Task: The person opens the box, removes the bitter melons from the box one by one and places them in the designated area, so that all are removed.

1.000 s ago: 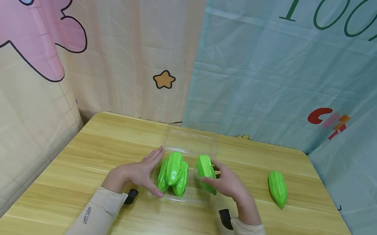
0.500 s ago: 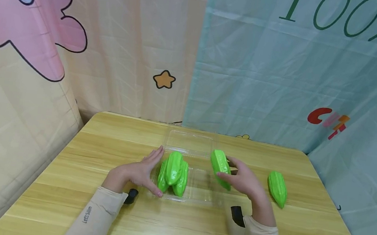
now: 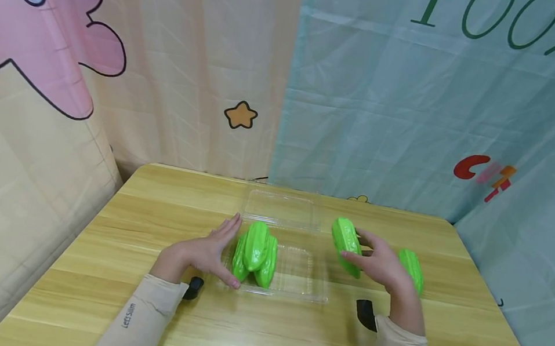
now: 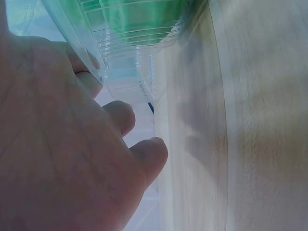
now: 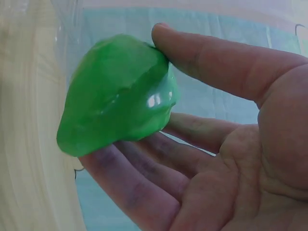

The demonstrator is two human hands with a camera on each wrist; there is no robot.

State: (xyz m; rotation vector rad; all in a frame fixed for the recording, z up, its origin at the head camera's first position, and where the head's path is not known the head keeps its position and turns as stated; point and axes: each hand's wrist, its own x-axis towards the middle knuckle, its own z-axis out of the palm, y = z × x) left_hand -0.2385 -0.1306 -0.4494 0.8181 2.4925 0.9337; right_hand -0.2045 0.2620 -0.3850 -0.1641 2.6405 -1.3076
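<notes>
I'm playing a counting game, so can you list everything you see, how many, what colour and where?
Table: one, light wood, below the curtain
Tray: one, clear, on the table
Lid: one, clear, behind the tray
Heaped fruits: three visible, green, tray's left part
Held fruit: one, green, right of the tray
Loose fruit: one, green, table's right side
Curtain: two parts, cream left, blue right
Cartoon figure: one, pink, upper left
Star: one, orange, cream part
100% print: one, dark green, blue part
Sleeves: two, beige, below the hands
Wrist pieces: two, black, by the sleeves
Left hand: one, bare, tray's left side
Right hand: one, bare, gripping the held fruit
</notes>
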